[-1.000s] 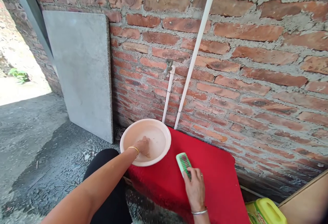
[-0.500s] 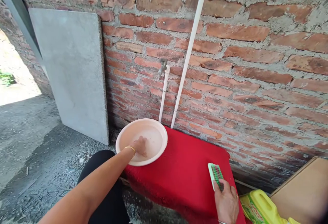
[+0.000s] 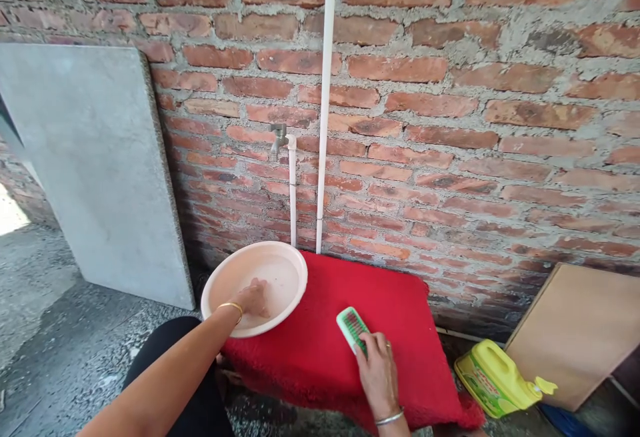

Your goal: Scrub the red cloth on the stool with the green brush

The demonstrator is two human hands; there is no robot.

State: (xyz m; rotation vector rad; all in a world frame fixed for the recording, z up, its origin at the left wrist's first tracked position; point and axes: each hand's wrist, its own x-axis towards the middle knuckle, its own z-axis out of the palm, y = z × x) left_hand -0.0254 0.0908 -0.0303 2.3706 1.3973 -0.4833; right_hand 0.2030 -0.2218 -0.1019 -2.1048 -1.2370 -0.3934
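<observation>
My left hand [image 3: 254, 297] reaches into a pale pink basin [image 3: 213, 273] that holds cloudy water. Its fingers look loosely spread and partly under the surface, with nothing visible in them. Between the fingers and thumb of my right hand [image 3: 379, 371] is a green and white scrub brush [image 3: 353, 327], bristles facing up. The brush is just over a red fuzzy cloth [image 3: 400, 307]; whether it touches the cloth I cannot tell. The basin stands on the left end of this cloth, which drapes over a low support.
A brick wall [image 3: 420, 110] rises behind, carrying a tap [image 3: 278, 140] and a tall white pipe [image 3: 326, 103]. A grey slab [image 3: 100, 170] leans at the left. To the right are a yellow jug [image 3: 493, 373] and a cardboard sheet [image 3: 575, 330]. The floor [image 3: 97, 357] is wet.
My right hand has moved left across the cloth with the brush. My left hand stays in the basin. The view has turned to the right.
</observation>
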